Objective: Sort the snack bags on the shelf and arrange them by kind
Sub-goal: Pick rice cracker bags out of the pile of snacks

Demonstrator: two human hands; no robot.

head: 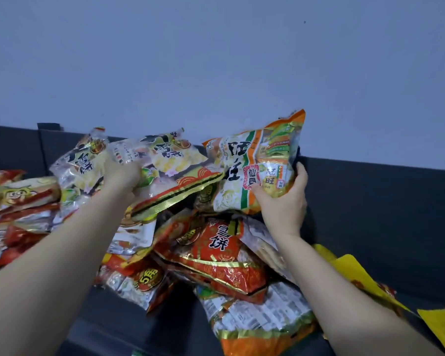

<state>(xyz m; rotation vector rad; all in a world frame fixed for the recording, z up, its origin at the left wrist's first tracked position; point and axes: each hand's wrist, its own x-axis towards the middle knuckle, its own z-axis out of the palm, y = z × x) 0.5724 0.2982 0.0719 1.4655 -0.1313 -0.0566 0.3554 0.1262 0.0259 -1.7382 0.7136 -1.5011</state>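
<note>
Red snack bags (pixel 23 217) heaped far left on the dark shelf (pixel 383 214). Left hand (pixel 121 176) clenched on pale yellow-and-clear bags (pixel 82 160), held above the pile. Centre: red-and-gold bag (pixel 221 255) atop the heap. Right hand (pixel 283 204) grasping an orange-green bag (pixel 257 163), raised near the wall (pixel 216 60). Yellow packets (pixel 442 327) far right.

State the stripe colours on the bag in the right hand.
Orange and green on the bag, head view, gripped by the right hand.

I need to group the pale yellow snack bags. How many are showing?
2 that I can tell: one pale yellow bag left of the left hand, another to its right. More may be buried.
</note>
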